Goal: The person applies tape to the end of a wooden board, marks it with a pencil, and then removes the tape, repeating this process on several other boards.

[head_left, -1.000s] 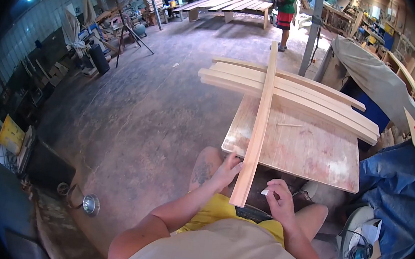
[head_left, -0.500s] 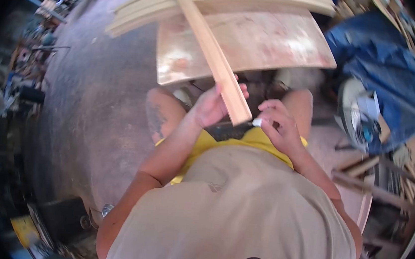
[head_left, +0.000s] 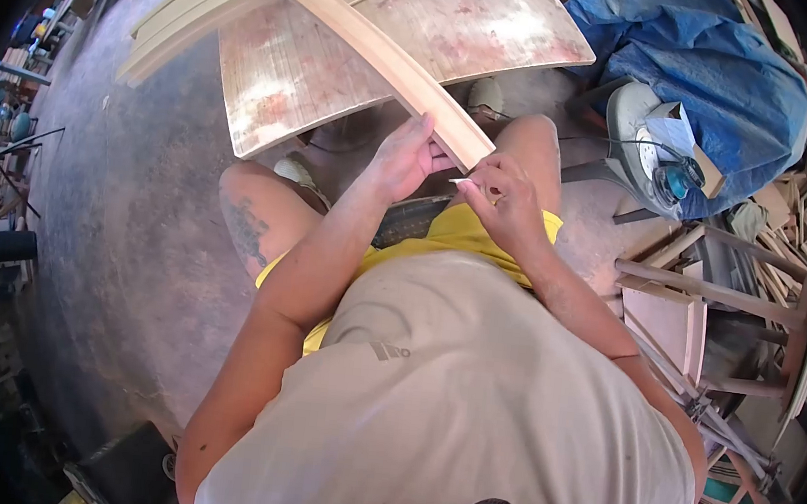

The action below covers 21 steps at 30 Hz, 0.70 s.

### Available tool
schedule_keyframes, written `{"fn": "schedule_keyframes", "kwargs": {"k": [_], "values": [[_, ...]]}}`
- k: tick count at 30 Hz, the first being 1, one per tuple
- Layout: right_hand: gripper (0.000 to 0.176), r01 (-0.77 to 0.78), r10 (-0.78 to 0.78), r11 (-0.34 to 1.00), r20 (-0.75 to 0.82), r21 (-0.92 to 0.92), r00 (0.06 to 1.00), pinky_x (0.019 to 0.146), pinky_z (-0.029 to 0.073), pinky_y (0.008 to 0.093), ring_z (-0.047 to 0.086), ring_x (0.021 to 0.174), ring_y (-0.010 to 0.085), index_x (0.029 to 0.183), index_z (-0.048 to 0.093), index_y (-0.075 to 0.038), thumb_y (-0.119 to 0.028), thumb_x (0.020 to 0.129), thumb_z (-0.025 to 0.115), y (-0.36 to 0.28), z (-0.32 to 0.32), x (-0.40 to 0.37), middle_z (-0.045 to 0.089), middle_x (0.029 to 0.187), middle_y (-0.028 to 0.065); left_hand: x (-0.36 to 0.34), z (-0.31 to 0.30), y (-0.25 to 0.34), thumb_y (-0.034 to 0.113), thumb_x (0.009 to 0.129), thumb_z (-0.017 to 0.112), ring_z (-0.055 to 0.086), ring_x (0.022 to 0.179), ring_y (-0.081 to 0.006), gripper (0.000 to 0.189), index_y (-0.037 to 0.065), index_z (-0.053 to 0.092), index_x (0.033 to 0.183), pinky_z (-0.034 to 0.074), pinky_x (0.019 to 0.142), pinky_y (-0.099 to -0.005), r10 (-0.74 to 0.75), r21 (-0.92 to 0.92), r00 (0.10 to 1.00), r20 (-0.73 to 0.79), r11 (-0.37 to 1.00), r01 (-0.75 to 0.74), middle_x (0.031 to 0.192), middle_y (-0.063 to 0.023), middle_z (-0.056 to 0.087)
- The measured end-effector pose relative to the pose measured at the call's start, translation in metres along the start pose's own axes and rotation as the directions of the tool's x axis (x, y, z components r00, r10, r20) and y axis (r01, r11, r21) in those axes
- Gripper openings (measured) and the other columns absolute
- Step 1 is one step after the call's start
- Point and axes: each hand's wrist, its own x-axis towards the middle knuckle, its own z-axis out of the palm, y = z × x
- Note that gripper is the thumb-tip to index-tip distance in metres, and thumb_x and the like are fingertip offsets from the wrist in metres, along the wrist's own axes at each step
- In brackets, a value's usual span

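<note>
A long, pale wooden moulding strip with a grooved face slants across the low table toward me. My left hand is closed round the strip near its close end, thumb on top and fingers beneath. Right by that end, my right hand pinches a small white piece that looks like folded paper. Its curled fingers come up against the strip's end corner.
More pale strips lie stacked across the far left of the low wooden table. To the right, a teal power sander with a cord sits by a blue tarp. Wood offcuts and an overturned stool are nearby.
My right hand has moved in to the strip's end with the white piece. The strip now slants more to the left, and the whole view has shifted.
</note>
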Motion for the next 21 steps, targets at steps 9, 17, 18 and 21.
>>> {"fn": "schedule_keyframes", "kwargs": {"k": [9,17,18,21], "values": [[0.027,-0.087,0.080,0.996,0.229,0.017,0.970,0.066,0.052,0.0327,0.065,0.081,0.0242,0.100,0.067,0.000,-0.015,0.081,0.079,-0.004,-0.006,-0.006,0.067,0.096,0.0110,-0.020,-0.006,0.030,0.049,0.088,0.071,0.063,0.109,-0.0215,0.063,-0.001,0.059,0.123,0.052,0.096,-0.0358,-0.401,0.644,0.915,-0.047,0.688,0.334,0.116,-0.0135,0.065],[0.029,-0.138,0.123,0.990,0.273,0.037,0.954,0.082,0.051,0.0399,0.065,0.093,0.0320,0.099,0.069,-0.002,-0.019,0.077,0.080,-0.011,-0.004,-0.002,0.066,0.096,0.0144,-0.048,0.032,0.032,0.013,0.081,0.081,0.066,0.096,-0.0123,0.035,0.001,0.067,0.111,0.054,0.087,-0.0290,-0.127,0.860,0.979,0.161,0.505,-0.076,0.107,-0.0077,0.071],[0.030,-0.135,0.124,0.991,0.284,0.022,0.951,0.082,0.052,0.0397,0.065,0.093,0.0319,0.100,0.069,-0.002,-0.019,0.077,0.080,-0.011,-0.004,-0.001,0.066,0.097,0.0146,-0.048,0.028,0.030,0.013,0.081,0.081,0.066,0.096,-0.0123,0.035,0.001,0.067,0.111,0.054,0.087,-0.0290,-0.130,0.860,0.979,0.157,0.505,-0.071,0.107,-0.0077,0.071],[0.032,-0.159,0.147,0.987,0.313,0.014,0.938,0.083,0.052,0.0392,0.066,0.094,0.0318,0.102,0.070,-0.003,-0.020,0.077,0.080,-0.015,-0.006,0.001,0.067,0.099,0.0149,-0.044,0.017,0.025,0.006,0.085,0.075,0.066,0.086,-0.0082,0.012,0.000,0.071,0.094,0.053,0.074,-0.0234,-0.111,0.858,0.994,-0.025,0.508,0.078,0.101,-0.0075,0.071]]}}
